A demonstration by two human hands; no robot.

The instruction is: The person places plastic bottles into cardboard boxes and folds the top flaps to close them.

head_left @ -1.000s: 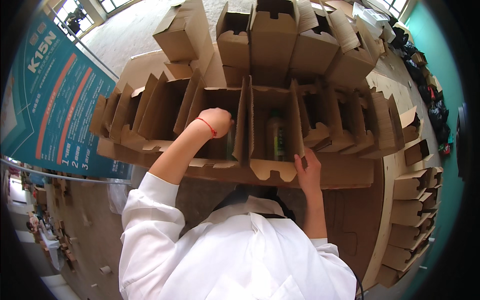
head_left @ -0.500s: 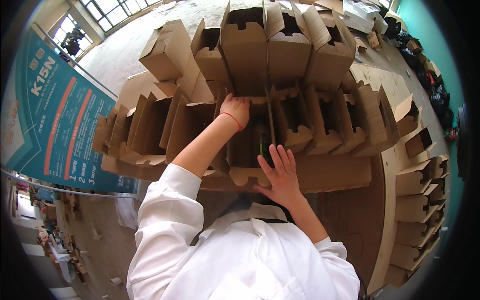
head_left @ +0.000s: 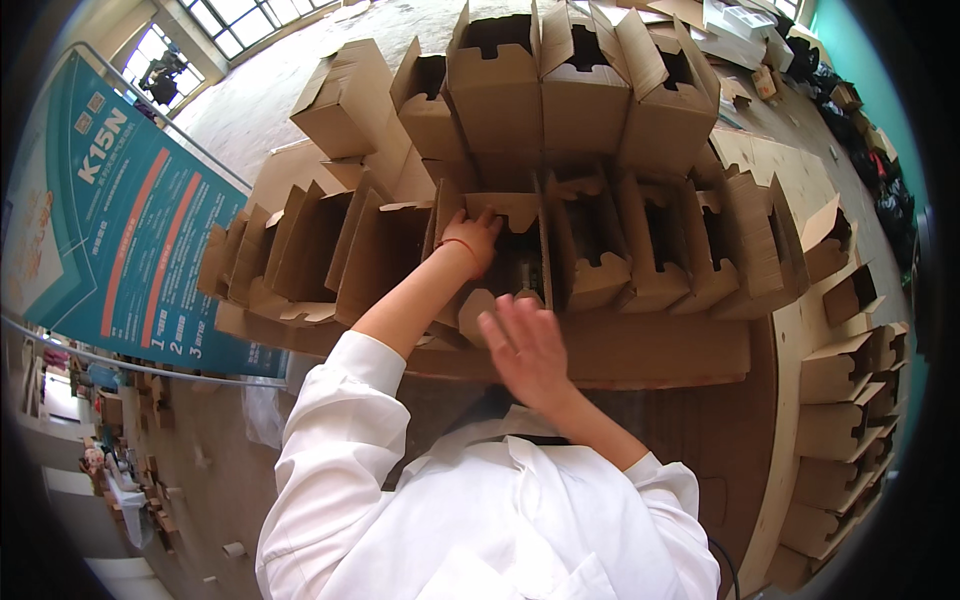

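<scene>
In the middle of the front row stands an open brown cardboard box (head_left: 500, 210). My left hand (head_left: 473, 242), a red cord round its wrist, reaches into its top against the far flap, fingers apart and holding nothing that I can see. Over the box's near notched flap is my right hand (head_left: 528, 345), slightly blurred, its fingers stretched out and nothing in them. Down inside the box, a dark, partly greenish thing (head_left: 530, 275) shows beside the right wall; its kind is too dim to make out.
Open boxes (head_left: 590, 245) flank the middle one on both sides, and taller boxes (head_left: 490, 90) stand behind. More boxes (head_left: 835, 430) line the right side. A blue-green banner (head_left: 150, 230) on a metal frame stands at the left.
My left hand has shifted from the box's upper left edge down into its opening, by the far flap, which now leans inward. My right hand has moved left across the near flap.
</scene>
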